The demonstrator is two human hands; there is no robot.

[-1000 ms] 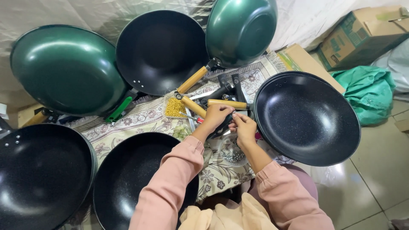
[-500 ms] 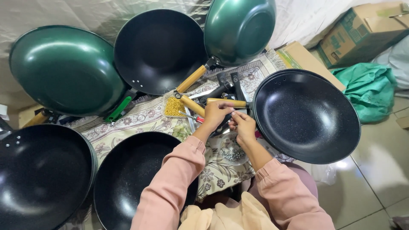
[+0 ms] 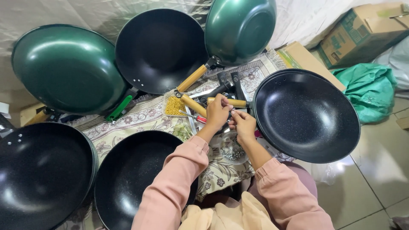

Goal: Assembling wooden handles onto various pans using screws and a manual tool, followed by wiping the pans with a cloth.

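Fitting wooden handle [image 3: 233, 102] to black wok [image 3: 306, 115] | L hand [image 3: 218, 113] + R hand [image 3: 243, 124] pinch small parts just left of wok | several woks w/o handles, spare handles nearby

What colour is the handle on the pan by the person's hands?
Light wooden tan, on the black pan beside the right hand; clearest in the head view.

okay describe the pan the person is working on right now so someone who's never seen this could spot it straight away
Start at the green cloth bundle on the right; just left of it lies a black speckled pan, open side up, on the patterned mat. Both hands, left hand and right hand, meet at its left rim. Unlike the other black pans, it lies to the person's right.
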